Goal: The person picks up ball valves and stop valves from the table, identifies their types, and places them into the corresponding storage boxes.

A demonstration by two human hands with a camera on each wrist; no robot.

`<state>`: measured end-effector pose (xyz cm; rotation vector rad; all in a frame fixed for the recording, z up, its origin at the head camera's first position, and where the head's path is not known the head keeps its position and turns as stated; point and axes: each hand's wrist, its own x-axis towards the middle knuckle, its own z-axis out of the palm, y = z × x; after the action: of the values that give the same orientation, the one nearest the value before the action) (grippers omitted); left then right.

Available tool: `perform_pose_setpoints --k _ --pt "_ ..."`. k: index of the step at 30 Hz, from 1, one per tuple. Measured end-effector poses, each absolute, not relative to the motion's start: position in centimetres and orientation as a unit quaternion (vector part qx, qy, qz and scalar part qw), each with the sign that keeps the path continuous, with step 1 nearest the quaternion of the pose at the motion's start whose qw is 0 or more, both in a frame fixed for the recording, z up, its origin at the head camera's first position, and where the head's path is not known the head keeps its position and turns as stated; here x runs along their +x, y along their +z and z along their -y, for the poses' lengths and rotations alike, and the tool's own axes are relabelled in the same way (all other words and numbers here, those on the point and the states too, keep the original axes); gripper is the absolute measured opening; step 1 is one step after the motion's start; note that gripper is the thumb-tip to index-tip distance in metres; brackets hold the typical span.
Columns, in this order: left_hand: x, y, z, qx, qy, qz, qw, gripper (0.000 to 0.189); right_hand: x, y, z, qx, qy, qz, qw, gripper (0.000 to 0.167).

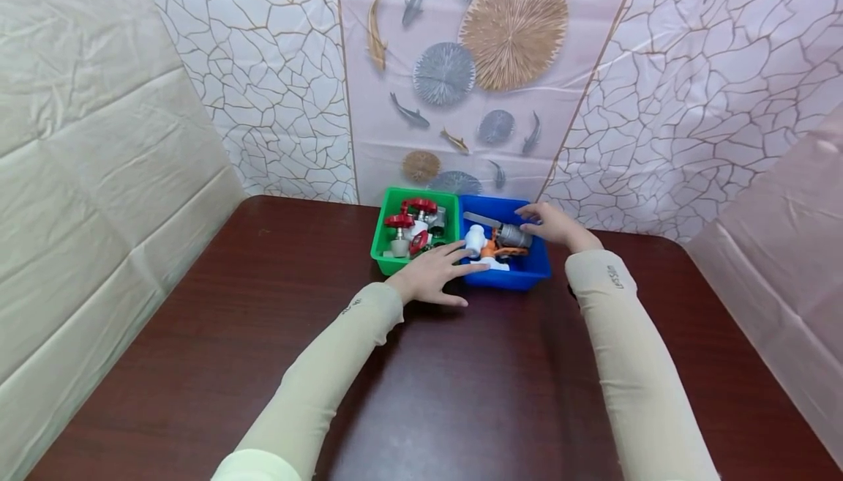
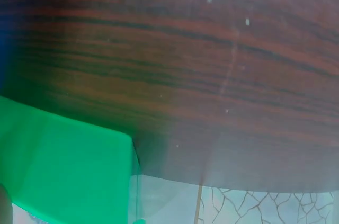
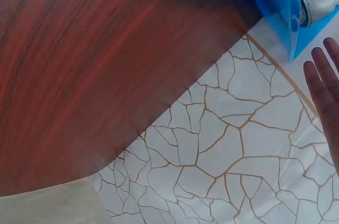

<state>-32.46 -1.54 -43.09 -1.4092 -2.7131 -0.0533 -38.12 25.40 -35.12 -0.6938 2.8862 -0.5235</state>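
Observation:
Two plastic bins stand side by side at the back of the table: a green bin [image 1: 388,265] and a blue bin [image 1: 520,280]. Valves with red handwheels [image 1: 421,205] and other fittings lie in the green one. The blue one holds a white fitting [image 1: 474,239], an orange-handled piece [image 1: 512,251] and a grey metal cylinder-shaped fitting [image 1: 515,236]. With fingers spread, my left hand [image 1: 431,276] reaches over the bins' near edges, fingertips by the white pieces. My right hand [image 1: 553,223] is over the blue bin's right rim, fingers extended near the metal fitting; no held object shows.
The dark wooden table [image 1: 461,393] spreads out in front of the bins. Behind it hangs a patterned cloth [image 1: 290,86], close to the bins' far rims. Pale cloth [image 1: 99,195] covers the left side, and more cloth [image 1: 777,225] hangs on the right.

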Motion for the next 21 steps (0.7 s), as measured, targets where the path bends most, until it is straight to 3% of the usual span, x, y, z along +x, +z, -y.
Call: perform_pose_setpoints --k 8,17,21 --pt "-32.2 -42.0 1.7 -0.465 0.009 0.885 0.012 0.076 -37.8 -34.6 -25.8 -0.224 -0.178 -0.957 0.057 0.040" --pt "-30.7 -41.5 2.7 -0.478 -0.040 0.877 0.021 0.073 -36.4 -34.2 -26.2 -0.230 -0.168 -0.958 0.040 0.039" --pt "-30.0 -41.3 4.1 -0.474 -0.067 0.876 0.049 0.072 -35.6 -34.7 -26.8 -0.242 -0.165 -0.956 0.030 0.039"
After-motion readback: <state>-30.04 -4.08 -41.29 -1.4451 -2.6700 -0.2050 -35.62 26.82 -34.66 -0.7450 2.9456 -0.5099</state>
